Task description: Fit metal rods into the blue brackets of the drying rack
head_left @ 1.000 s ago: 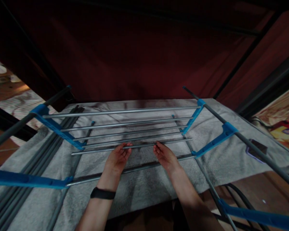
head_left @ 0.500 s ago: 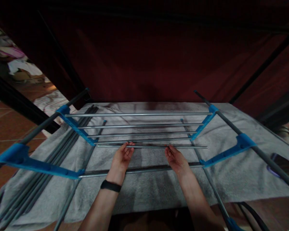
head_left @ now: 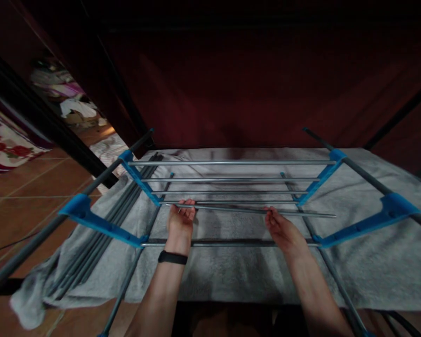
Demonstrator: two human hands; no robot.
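Observation:
A thin loose metal rod [head_left: 231, 210] spans both my hands, its left end slightly higher than its right in the view. My left hand [head_left: 181, 220], a black band on its wrist, has its fingers curled around the rod near the left end. My right hand [head_left: 282, 229] pinches the rod right of its middle. Around them stands a rack frame of grey tubes with blue plastic brackets. Several fixed crossbars [head_left: 228, 179] join the left far bracket [head_left: 140, 178] to the right far bracket [head_left: 322, 178]. A single near crossbar [head_left: 231, 244] passes below my hands, between the left near bracket [head_left: 103, 223] and right near bracket [head_left: 366, 224].
Several loose grey tubes [head_left: 108, 229] lie bundled at the left on a grey cloth [head_left: 228, 281]. A dark red panel [head_left: 231, 93] rises behind the rack. Farther left are a tiled floor [head_left: 49, 182], piled clothes [head_left: 63, 93] and a flowered cloth [head_left: 10, 140].
The view has turned left, so the rack appears farther right. My hands have moved apart along the rod, and the rod has gone from nearly level to tilted, left end up.

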